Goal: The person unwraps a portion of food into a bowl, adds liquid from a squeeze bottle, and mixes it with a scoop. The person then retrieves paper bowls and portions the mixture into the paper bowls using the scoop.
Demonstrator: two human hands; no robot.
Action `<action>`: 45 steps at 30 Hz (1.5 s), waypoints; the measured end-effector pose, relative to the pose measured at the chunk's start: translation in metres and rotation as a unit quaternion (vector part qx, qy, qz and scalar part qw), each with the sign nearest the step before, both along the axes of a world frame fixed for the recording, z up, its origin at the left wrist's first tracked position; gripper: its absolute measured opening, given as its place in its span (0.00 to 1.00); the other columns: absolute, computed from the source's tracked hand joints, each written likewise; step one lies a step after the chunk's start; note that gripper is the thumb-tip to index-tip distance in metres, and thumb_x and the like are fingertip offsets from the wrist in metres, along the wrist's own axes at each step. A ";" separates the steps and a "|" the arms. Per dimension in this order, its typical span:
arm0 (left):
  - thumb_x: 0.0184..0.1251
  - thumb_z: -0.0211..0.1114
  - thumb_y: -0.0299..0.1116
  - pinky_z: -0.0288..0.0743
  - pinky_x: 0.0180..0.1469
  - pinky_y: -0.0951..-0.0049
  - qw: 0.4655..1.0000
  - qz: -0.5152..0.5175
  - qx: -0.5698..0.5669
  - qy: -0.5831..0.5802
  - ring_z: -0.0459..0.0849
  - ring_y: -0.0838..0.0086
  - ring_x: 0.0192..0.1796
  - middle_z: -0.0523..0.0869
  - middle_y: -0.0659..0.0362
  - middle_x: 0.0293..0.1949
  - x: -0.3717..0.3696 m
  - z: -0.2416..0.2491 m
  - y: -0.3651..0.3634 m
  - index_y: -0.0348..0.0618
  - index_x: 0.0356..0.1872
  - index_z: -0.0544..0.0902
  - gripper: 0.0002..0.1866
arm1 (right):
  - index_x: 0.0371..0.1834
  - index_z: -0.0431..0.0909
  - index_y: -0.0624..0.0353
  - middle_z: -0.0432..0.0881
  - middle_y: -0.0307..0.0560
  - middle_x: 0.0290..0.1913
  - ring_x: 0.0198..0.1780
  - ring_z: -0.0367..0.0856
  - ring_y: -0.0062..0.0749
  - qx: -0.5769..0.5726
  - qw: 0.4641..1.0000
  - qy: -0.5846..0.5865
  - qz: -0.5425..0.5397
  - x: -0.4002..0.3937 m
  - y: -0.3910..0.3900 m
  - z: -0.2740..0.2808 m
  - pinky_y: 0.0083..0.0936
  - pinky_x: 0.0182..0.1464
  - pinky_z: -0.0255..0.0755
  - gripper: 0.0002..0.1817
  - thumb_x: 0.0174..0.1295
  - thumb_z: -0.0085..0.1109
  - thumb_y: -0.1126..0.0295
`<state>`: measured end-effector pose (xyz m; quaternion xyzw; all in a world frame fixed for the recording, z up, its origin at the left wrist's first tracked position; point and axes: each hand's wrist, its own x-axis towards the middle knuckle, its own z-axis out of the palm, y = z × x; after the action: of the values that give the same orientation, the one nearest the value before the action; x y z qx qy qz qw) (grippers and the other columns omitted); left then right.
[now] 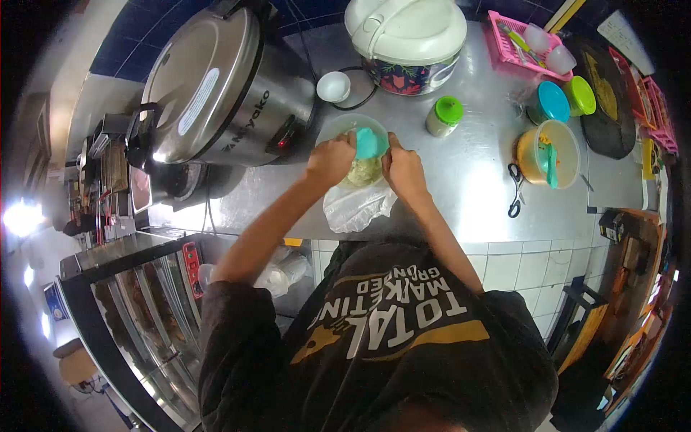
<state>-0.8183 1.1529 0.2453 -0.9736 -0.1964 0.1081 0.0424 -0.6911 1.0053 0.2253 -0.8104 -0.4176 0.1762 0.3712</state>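
Note:
A translucent plastic bowl with pale, greenish-white food sits near the front of the steel counter. My left hand is closed beside a turquoise scoop-like piece over the bowl; its grip is partly hidden, but it appears to hold this piece. At the right side of the bowl, my right hand is closed with its fingers at the rim. A crumpled clear plastic bag lies under and in front of the bowl, towards my body.
A large Miyako rice cooker stands left, a white-lidded container behind. A small white bowl and green-capped jar are nearby. Rightward are scissors, a tub with a turquoise spoon, and a pink basket.

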 end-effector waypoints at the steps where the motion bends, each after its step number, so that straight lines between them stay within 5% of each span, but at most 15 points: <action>1: 0.61 0.59 0.27 0.83 0.33 0.59 0.996 -0.073 -0.043 0.037 0.88 0.56 0.33 0.85 0.50 0.34 -0.004 0.002 0.012 0.36 0.56 0.76 0.20 | 0.61 0.73 0.70 0.83 0.62 0.26 0.29 0.83 0.59 0.007 1.000 -0.005 0.004 0.001 0.003 0.000 0.47 0.36 0.78 0.24 0.59 0.56 0.76; 4: 0.60 0.59 0.26 0.82 0.35 0.57 0.980 -0.177 -0.082 0.033 0.88 0.55 0.35 0.86 0.50 0.32 -0.023 0.063 0.028 0.37 0.56 0.77 0.20 | 0.60 0.74 0.69 0.83 0.60 0.27 0.29 0.83 0.58 0.008 1.000 -0.011 -0.009 -0.002 0.004 0.000 0.46 0.37 0.78 0.24 0.59 0.56 0.76; 8: 0.59 0.60 0.25 0.82 0.36 0.56 0.976 -0.147 -0.051 0.152 0.88 0.56 0.37 0.87 0.49 0.34 -0.016 0.126 0.019 0.37 0.54 0.78 0.19 | 0.59 0.75 0.68 0.83 0.61 0.28 0.30 0.83 0.59 -0.007 1.000 0.003 -0.020 -0.002 0.005 -0.001 0.47 0.37 0.78 0.23 0.59 0.56 0.76; 12: 0.60 0.59 0.26 0.83 0.36 0.56 0.970 -0.150 -0.078 0.175 0.89 0.54 0.37 0.87 0.48 0.33 -0.018 0.051 -0.004 0.35 0.54 0.78 0.19 | 0.58 0.76 0.67 0.83 0.64 0.27 0.31 0.83 0.61 -0.043 0.999 -0.018 -0.019 0.000 0.013 0.004 0.50 0.38 0.78 0.22 0.59 0.54 0.74; 14: 0.61 0.58 0.26 0.84 0.36 0.56 0.995 0.010 -0.056 0.078 0.89 0.54 0.37 0.87 0.48 0.34 -0.027 0.009 -0.026 0.34 0.56 0.76 0.20 | 0.58 0.76 0.67 0.83 0.65 0.27 0.31 0.83 0.62 -0.018 0.999 -0.025 -0.010 -0.001 0.005 -0.004 0.51 0.38 0.78 0.22 0.59 0.54 0.74; 18: 0.60 0.59 0.27 0.84 0.28 0.64 0.994 0.086 0.072 -0.013 0.89 0.61 0.30 0.84 0.51 0.40 -0.018 0.022 -0.041 0.37 0.62 0.72 0.26 | 0.58 0.76 0.68 0.82 0.68 0.27 0.30 0.83 0.63 -0.039 0.999 -0.031 0.002 0.003 0.009 0.001 0.51 0.38 0.78 0.22 0.58 0.54 0.74; 21: 0.60 0.60 0.28 0.83 0.25 0.67 0.980 0.090 0.165 -0.067 0.89 0.61 0.29 0.84 0.54 0.36 -0.008 0.038 -0.031 0.37 0.57 0.76 0.22 | 0.59 0.75 0.69 0.81 0.69 0.27 0.30 0.83 0.63 -0.039 0.999 -0.030 0.022 0.002 0.007 0.004 0.50 0.38 0.78 0.23 0.58 0.54 0.74; 26: 0.61 0.61 0.29 0.85 0.33 0.64 0.991 0.118 0.056 -0.015 0.90 0.59 0.36 0.86 0.51 0.39 0.000 -0.013 -0.007 0.36 0.54 0.77 0.19 | 0.60 0.74 0.70 0.81 0.68 0.27 0.30 0.83 0.62 -0.004 1.000 0.003 0.006 0.002 0.010 -0.002 0.49 0.36 0.77 0.24 0.59 0.54 0.75; 28: 0.60 0.61 0.29 0.85 0.39 0.61 0.984 0.004 -0.158 0.082 0.89 0.56 0.39 0.87 0.49 0.38 -0.021 -0.019 0.018 0.37 0.52 0.78 0.18 | 0.60 0.74 0.70 0.81 0.68 0.28 0.30 0.83 0.62 0.028 1.000 0.005 -0.009 -0.001 0.009 -0.004 0.49 0.36 0.77 0.24 0.59 0.54 0.75; 34: 0.59 0.62 0.27 0.83 0.42 0.55 0.994 -0.024 -0.103 0.027 0.88 0.51 0.39 0.86 0.45 0.32 -0.025 0.108 0.009 0.38 0.45 0.82 0.13 | 0.58 0.75 0.70 0.82 0.67 0.29 0.30 0.83 0.62 0.025 1.000 -0.003 -0.019 0.001 0.005 -0.006 0.48 0.36 0.77 0.22 0.59 0.53 0.76; 39: 0.57 0.62 0.27 0.83 0.41 0.55 0.993 -0.023 -0.081 0.084 0.88 0.51 0.39 0.87 0.45 0.34 -0.014 0.039 -0.019 0.39 0.38 0.84 0.09 | 0.58 0.75 0.66 0.82 0.66 0.27 0.30 0.82 0.63 0.016 1.000 0.006 0.016 0.002 0.013 -0.004 0.50 0.37 0.77 0.22 0.59 0.53 0.75; 45: 0.67 0.56 0.31 0.85 0.40 0.56 0.987 0.158 0.011 0.033 0.89 0.54 0.40 0.83 0.46 0.47 -0.030 0.011 -0.046 0.41 0.61 0.74 0.21 | 0.59 0.75 0.64 0.82 0.64 0.28 0.34 0.82 0.64 0.003 0.999 -0.021 0.040 0.002 0.008 -0.011 0.51 0.40 0.77 0.23 0.57 0.54 0.75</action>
<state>-0.8483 1.1065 0.2560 -0.9256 -0.3476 0.1437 0.0425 -0.6891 1.0130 0.2146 -0.7957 -0.4577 0.1721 0.3575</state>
